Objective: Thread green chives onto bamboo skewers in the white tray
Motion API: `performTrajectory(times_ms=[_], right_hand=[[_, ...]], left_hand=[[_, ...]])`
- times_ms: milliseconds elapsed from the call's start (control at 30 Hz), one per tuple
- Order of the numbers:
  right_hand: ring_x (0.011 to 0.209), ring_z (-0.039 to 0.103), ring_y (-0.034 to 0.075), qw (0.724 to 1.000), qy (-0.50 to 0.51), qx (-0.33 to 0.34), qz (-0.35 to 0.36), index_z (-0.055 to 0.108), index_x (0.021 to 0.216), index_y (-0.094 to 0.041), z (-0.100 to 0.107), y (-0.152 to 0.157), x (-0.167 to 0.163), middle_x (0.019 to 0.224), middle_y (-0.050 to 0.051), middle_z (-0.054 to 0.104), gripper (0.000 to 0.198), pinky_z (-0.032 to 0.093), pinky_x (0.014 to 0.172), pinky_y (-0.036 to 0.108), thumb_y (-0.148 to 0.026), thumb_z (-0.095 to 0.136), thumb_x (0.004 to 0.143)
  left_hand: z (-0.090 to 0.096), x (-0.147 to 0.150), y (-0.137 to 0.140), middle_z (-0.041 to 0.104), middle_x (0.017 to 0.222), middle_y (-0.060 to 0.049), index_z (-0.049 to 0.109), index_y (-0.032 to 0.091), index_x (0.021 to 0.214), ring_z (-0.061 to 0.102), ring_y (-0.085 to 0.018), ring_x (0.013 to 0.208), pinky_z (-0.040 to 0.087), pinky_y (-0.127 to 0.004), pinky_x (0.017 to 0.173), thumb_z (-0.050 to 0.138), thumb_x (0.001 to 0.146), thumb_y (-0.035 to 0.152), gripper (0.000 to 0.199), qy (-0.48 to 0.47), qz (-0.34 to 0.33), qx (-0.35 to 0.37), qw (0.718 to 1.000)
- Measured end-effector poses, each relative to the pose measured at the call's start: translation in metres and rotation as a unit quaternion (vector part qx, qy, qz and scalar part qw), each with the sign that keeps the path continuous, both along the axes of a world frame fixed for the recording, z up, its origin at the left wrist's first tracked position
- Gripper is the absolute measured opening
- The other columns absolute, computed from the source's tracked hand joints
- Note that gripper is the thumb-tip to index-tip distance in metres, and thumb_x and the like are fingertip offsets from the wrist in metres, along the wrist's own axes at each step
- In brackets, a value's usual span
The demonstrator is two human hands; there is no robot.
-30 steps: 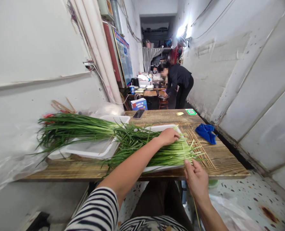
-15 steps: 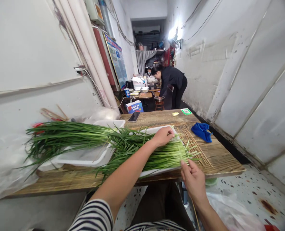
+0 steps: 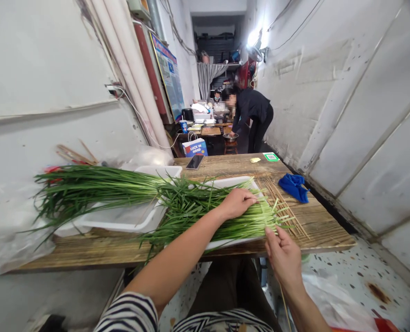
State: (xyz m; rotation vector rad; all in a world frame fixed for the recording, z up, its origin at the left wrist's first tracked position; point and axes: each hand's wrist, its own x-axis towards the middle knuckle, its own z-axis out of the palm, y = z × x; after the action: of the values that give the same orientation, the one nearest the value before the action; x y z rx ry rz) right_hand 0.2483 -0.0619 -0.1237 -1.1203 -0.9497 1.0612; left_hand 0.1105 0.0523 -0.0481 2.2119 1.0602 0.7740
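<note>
leaning over the counter (image 3: 329,233) from where i stand, the person has both bare hands at the pale ends of the garlic chives (image 3: 241,227). those stalks lie sideways across a white tray (image 3: 227,183), leaves to the person's left, cut ends poking past the tray's right edge towards loose bamboo skewers (image 3: 291,214).

the left hand (image 3: 238,203) reaches across on top of the stalks, fingertips drawn together by the far stem ends; i can't tell whether a stalk is pinched there. the right hand (image 3: 283,252) is at the near corner, its grip closed, as far as i can judge, on a thin skewer (image 3: 285,306) whose tail hangs down below the wrist; its tip is lost among the stems.

to do this well, i'd take the stems singly at the firm pale part, lightly, since they look easy to bruise or split. the ends stand unevenly, so squaring them as they are handled seems wise. i'd also lift the left forearm clear of the leaves, which could drag and tangle, and angle the skewer's point away from the left fingers. a second bunch (image 3: 97,184) lies across another tray (image 3: 149,223), just beside.
</note>
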Motion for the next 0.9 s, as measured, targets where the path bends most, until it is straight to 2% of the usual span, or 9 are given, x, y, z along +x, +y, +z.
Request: performTrajectory(times_ms=[267, 500, 900], right_hand=[[0.036, 0.022, 0.006, 1.000, -0.022, -0.002, 0.000, 0.047, 0.074, -0.021, -0.0033, 0.0012, 0.0016, 0.042, -0.011, 0.031, 0.036, 0.015, 0.035, 0.019, -0.052, 0.064, 0.079], [0.035, 0.024, 0.006, 0.999, -0.032, 0.003, -0.025, 0.053, 0.074, -0.019, -0.0019, 0.0011, 0.0007, 0.041, -0.011, 0.034, 0.037, 0.017, 0.034, 0.019, -0.054, 0.066, 0.075], [0.040, 0.021, 0.006, 1.000, 0.009, -0.007, -0.001, 0.051, 0.081, -0.020, -0.0072, 0.0026, 0.0018, 0.046, -0.011, 0.031, 0.031, 0.014, 0.038, 0.019, -0.048, 0.065, 0.079]], left_hand=[[-0.0021, -0.0001, -0.0005, 0.072, 0.100, -0.007, 0.072, 0.011, 0.093, 0.065, -0.016, 0.093, 0.046, -0.023, 0.084, 0.050, 0.083, 0.023, 0.027, -0.009, 0.006, -0.052, 0.999], [-0.0016, 0.0008, -0.0019, 0.073, 0.096, -0.007, 0.073, 0.010, 0.092, 0.065, -0.017, 0.091, 0.046, -0.023, 0.080, 0.048, 0.084, 0.024, 0.029, -0.005, 0.000, -0.051, 0.999], [-0.0034, 0.0008, -0.0015, 0.072, 0.101, -0.007, 0.073, 0.011, 0.095, 0.064, -0.018, 0.095, 0.046, -0.024, 0.085, 0.050, 0.083, 0.023, 0.029, -0.016, 0.004, -0.064, 0.998]])
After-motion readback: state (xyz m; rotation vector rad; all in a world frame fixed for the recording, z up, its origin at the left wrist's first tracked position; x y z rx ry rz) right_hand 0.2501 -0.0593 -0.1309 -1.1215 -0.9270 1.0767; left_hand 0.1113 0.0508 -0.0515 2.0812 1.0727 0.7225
